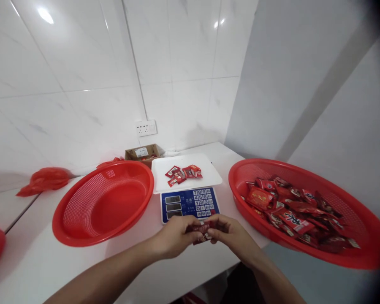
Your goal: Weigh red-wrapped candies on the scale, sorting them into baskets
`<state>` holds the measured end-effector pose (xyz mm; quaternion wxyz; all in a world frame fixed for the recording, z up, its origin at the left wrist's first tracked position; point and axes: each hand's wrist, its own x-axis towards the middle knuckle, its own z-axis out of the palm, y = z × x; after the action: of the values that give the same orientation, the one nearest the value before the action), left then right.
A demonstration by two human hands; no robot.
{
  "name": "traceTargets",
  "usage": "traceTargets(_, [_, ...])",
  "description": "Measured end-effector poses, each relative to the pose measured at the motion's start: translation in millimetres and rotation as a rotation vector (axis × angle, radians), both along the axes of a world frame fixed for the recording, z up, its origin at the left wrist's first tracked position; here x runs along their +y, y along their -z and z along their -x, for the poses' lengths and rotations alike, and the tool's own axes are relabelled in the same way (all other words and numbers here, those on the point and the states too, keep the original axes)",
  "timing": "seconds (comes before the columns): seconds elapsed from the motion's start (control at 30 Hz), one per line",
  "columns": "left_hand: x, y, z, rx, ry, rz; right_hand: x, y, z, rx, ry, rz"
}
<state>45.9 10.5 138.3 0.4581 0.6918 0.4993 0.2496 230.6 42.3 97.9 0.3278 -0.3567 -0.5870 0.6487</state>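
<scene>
Both hands meet in front of the digital scale, over the table's near edge. Between them is a small dark-red snack packet (203, 234). My left hand (179, 236) has its fingers closed on the packet's left side. With thumb and fingers, my right hand (229, 234) pinches the right side. Just beyond them is the scale's blue keypad panel (188, 202), partly covered by my fingers. Several red packets (183, 174) lie in a loose cluster on the scale's white weighing tray (161, 185).
To the right, a red basket (304, 169) holds a heap of red packets (288, 211). A second red basket (139, 173), with nothing inside, stands left. Behind are a cardboard box (129, 155), a red plastic bag (47, 179) and a wall socket (146, 128).
</scene>
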Motion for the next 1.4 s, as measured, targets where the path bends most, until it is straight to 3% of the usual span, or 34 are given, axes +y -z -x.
traceTargets(0.13, [-9,11.2,0,-0.036,-0.009,0.062,-3,2.3,6,-0.023,-0.05,-0.009])
traceTargets(0.27, [1,-2.3,11,0.056,-0.014,-0.02,-1,2.7,8,-0.028,0.024,-0.005])
traceTargets(0.4, [36,-26.1,27,0.223,-0.1,-0.211,2,3.4,4,-0.055,0.158,-0.021])
traceTargets(0.5, [73,-35.2,37,0.349,-0.181,-0.331,2,4.7,3,-0.073,0.179,-0.031])
traceTargets(0.63, [109,-28.9,39,0.497,-0.221,-0.408,-2,5.3,1,-0.079,0.175,-0.022])
traceTargets(0.77, [121,-18.9,37,0.596,-0.188,-0.45,-5,3.8,-6,-0.077,0.196,-0.021])
traceTargets(0.97, [118,-22.4,43,0.608,-0.169,-0.51,-7,1.6,-17,-0.096,0.23,-0.024])
traceTargets(1.17, [105,-26.4,45,0.647,-0.119,-0.534,-8,2.0,-7,-0.085,0.179,-0.024])
traceTargets(1.3, [78,-34.7,36,0.64,-0.083,-0.526,-8,6.7,-7,-0.114,0.158,-0.043])
traceTargets(1.4, [42,-35.1,17,0.612,0.086,-0.46,-8,10.5,-9,-0.16,0.128,-0.075])
